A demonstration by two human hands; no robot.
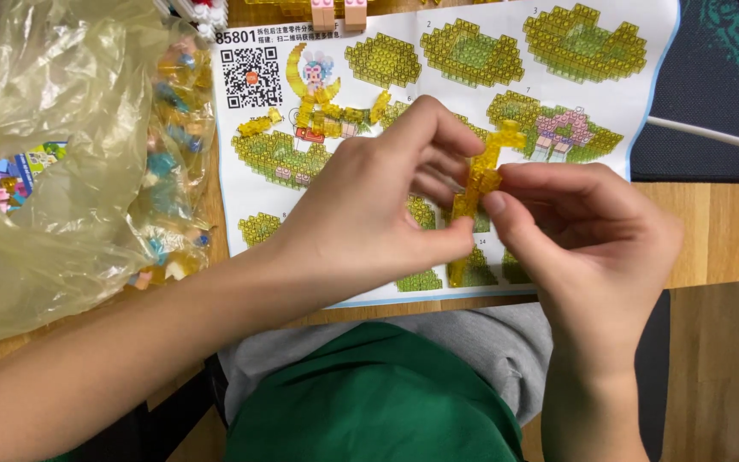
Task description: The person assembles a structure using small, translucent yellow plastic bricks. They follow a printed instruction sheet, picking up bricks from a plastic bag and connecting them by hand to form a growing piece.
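Note:
My left hand (pixel 369 201) and my right hand (pixel 588 244) meet above a wooden table (pixel 720 231), both pinching a small clear-yellow brick assembly (pixel 482 175). The assembly is a thin, upright strip of tiny translucent bricks with a wider top end. Fingers and thumb of the left hand grip its lower left side; my right thumb and forefinger press its right side. Under the hands lies a printed instruction sheet (pixel 438 77) with pictures of yellow brick builds. A small loose yellow brick piece (pixel 258 126) rests on the sheet at the left.
A crumpled clear-yellowish plastic bag (pixel 62 145) with several small coloured bricks lies at the left. A dark mat (pixel 716 85) and a white cable (pixel 712 135) are at the upper right. Two pink bricks (pixel 338 12) sit at the top edge. My lap, in green and grey cloth (pixel 378 393), is below.

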